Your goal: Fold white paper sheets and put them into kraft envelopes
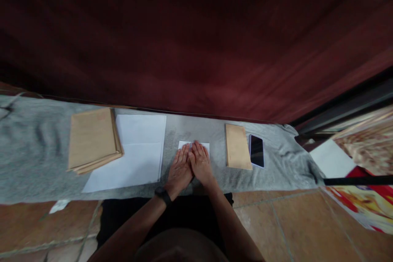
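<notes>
Both palms press down on a small piece of white paper [184, 143], probably folded, lying on the grey cloth. My left hand [180, 168], with a dark band at the wrist, lies flat with its fingers stretched forward. Beside it, and touching it, my right hand [200, 163] is also flat, fingers pointing away from me. Only the paper's far edge and corners show; the rest is hidden under my hands. Left of them are large white sheets [143, 151] with a crease across. A stack of brown envelopes [92, 139] partly covers these sheets.
To the right lie a brown envelope [238, 146] and a phone [257, 150] with a dark screen. The grey cloth [211, 129] covers a narrow surface against a dark red panel [184, 69]. A colourful printed box or bag [365, 204] stands at far right above the tiled floor [288, 213].
</notes>
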Motion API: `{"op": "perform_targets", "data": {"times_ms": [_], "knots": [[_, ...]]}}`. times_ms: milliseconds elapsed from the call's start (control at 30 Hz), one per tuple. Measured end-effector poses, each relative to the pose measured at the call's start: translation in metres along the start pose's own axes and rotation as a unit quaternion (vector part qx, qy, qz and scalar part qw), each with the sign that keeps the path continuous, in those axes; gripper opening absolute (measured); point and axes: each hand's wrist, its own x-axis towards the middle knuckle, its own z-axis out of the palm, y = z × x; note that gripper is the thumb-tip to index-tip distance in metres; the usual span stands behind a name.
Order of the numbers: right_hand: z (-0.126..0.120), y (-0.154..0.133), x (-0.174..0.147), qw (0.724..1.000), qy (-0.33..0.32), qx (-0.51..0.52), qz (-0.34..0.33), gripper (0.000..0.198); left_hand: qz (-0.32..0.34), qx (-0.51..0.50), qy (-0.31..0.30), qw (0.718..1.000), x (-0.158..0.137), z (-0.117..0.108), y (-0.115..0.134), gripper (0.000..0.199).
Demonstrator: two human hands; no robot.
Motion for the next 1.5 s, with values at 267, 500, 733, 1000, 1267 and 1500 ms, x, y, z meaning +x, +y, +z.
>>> {"op": "perform_targets", "data": {"times_ms": [267, 500, 733, 1000, 1267, 1500], "knots": [[-0.004, 0.02, -0.018, 0.996, 0.024, -0.091, 0.004, 0.051, -0.067, -0.03, 0.022, 0.997, 0.002, 0.002, -0.002, 0.061], [-0.008, 0.027, -0.03, 0.993, 0.045, -0.104, 0.039, 0.057, -0.095, -0.029, 0.04, 0.994, -0.004, -0.003, -0.018, 0.061], [-0.01, 0.028, -0.033, 0.994, 0.053, -0.085, 0.037, 0.058, -0.085, -0.054, 0.054, 0.993, 0.011, -0.002, 0.0, 0.06], [-0.012, 0.026, -0.033, 0.993, 0.043, -0.098, 0.042, 0.054, -0.019, -0.061, 0.014, 0.998, 0.031, 0.002, 0.012, 0.063], [-0.01, 0.026, -0.031, 0.993, 0.054, -0.086, 0.055, 0.053, -0.036, -0.033, 0.027, 0.998, 0.019, -0.002, -0.011, 0.06], [-0.008, -0.002, -0.012, 1.0, 0.013, -0.003, -0.009, 0.054, -0.011, -0.034, 0.013, 0.999, 0.017, 0.004, -0.016, 0.06]]}}
